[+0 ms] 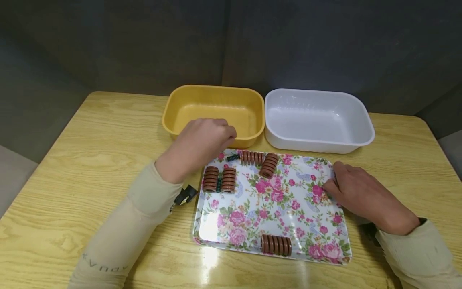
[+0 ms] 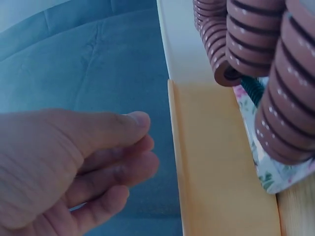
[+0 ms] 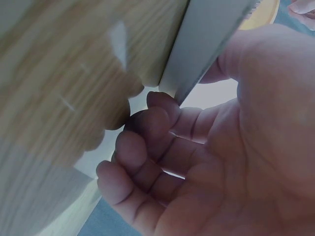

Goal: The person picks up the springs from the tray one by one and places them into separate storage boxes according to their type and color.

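Note:
My left hand [image 1: 202,140] hovers over the front rim of the yellow bin [image 1: 213,90], its fingers loosely bent. In the left wrist view the thumb and fingertips [image 2: 140,120] hold nothing visible. My right hand [image 1: 361,192] grips the right edge of the flowered tray [image 1: 299,224], thumb above and fingers around the outer side. On the tray's left part, two brown coil springs [image 1: 210,179] stand side by side with a thin dark green spring [image 1: 219,185] between them. Behind them lie a small green spring [image 1: 233,157] and two brown springs [image 1: 268,165]. Another brown spring [image 1: 276,245] rests by the front edge.
A white bin [image 1: 319,141] stands to the right of the yellow one, both behind the tray on a wooden table [image 1: 90,160]. A dark grey wall [image 1: 231,40] rises behind the bins. Black gear [image 1: 185,195] shows at the left wrist.

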Available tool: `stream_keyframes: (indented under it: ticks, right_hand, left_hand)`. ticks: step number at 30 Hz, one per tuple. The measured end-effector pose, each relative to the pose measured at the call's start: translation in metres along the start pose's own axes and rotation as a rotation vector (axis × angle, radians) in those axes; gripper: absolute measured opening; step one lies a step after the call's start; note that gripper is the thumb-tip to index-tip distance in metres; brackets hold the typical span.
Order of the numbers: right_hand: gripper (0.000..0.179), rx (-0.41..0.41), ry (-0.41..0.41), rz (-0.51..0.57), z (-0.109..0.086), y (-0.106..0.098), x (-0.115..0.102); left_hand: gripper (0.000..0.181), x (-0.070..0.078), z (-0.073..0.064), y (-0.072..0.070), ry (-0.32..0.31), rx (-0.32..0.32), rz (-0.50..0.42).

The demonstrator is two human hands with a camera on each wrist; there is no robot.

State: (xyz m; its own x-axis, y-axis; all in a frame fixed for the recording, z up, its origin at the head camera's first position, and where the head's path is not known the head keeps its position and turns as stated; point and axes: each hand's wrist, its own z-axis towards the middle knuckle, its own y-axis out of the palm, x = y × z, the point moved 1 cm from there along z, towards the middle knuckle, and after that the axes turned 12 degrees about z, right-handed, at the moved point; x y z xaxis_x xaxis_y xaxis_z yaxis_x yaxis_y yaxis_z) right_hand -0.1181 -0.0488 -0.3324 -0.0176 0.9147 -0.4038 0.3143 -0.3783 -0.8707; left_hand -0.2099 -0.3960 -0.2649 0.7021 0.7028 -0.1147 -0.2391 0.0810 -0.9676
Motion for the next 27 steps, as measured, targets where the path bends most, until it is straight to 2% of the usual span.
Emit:
stream_keyframes:
  ticks: [10, 17, 27]
  right_hand:
    - [0.026, 0.0, -0.006, 0.005, -0.002, -0.0016, -0.001]
    - [0.025, -0.001, -0.002, 0.004, -0.0011, -0.0025, -0.0032]
    - [0.025, -0.005, 0.001, 0.007, -0.0022, -0.0043, -0.0059]
  left_hand:
    - [0.028, 0.0066, 0.0007, 0.0004, 0.015, -0.069, -0.008]
    - [0.025, 0.009, 0.0006, 0.002, 0.018, -0.108, -0.02]
    - [0.02, 0.0093, -0.0027, 0.0038, 0.015, -0.107, 0.016]
